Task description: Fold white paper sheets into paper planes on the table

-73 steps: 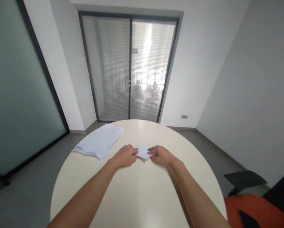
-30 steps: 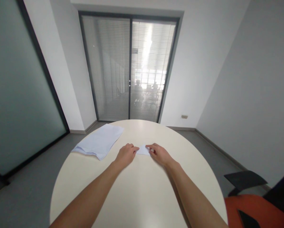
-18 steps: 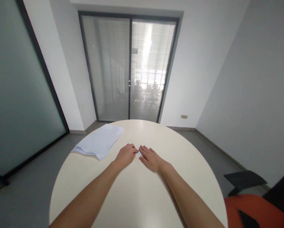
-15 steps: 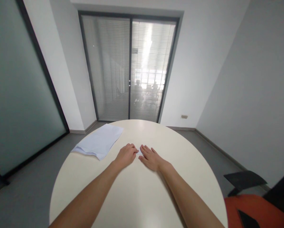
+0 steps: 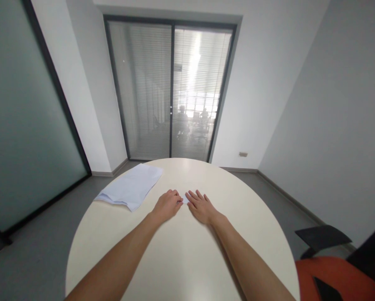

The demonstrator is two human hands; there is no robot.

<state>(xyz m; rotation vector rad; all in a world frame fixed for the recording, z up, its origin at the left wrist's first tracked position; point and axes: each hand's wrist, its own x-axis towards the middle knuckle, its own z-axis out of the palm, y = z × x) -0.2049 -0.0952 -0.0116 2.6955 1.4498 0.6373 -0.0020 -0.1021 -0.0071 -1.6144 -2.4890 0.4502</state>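
Between my two hands a small piece of white paper (image 5: 185,200) lies on the round cream table (image 5: 187,259). Most of it is hidden under the fingers. My left hand (image 5: 168,205) is closed, its fingertips pinching the paper's left side against the tabletop. Flat on the right part of the paper rests my right hand (image 5: 201,208), palm down, with its fingers stretched out and a little spread.
A stack of white paper sheets (image 5: 131,186) lies at the table's far left edge. An orange chair (image 5: 335,276) with black armrests stands at the right. Beyond the table is a glass door (image 5: 171,88) with blinds.
My right hand has slid slightly to the right, and its fingers are more spread. A bit more of the small paper shows between the hands. My left hand is nearly still.
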